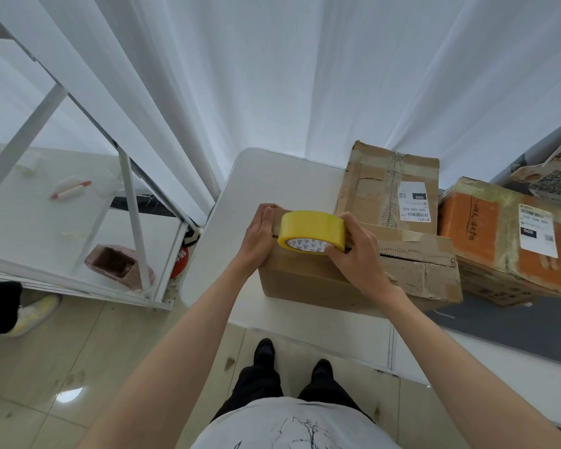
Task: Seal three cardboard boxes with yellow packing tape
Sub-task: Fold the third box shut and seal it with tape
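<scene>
White curtains hang behind a pale folding table (pixel 266 176) that carries the work, with a white metal rack (pixel 78 196) off to the left on a tiled floor. From the head view, the nearest cardboard box (pixel 305 280) sits at the table's front edge, its top flaps down but the long seam toward the right showing a dark open slit. The left hand (pixel 259 238) is curled over the box's left end, thumb on top and fingers wrapped down the far side, probably to pin the flap and anchor a tape end that cannot be seen. The right hand (pixel 353 251) grips the yellow tape roll (pixel 311 231), fingers round its rim, standing it on edge on the box top just beside the left hand. Held this way, the roll looks ready to be drawn rightward along the seam.

Two more boxes wait: a worn brown box (pixel 389 189) touching the near one from behind, and an orange box (pixel 506 241) to the right, each bearing a shipping label.
</scene>
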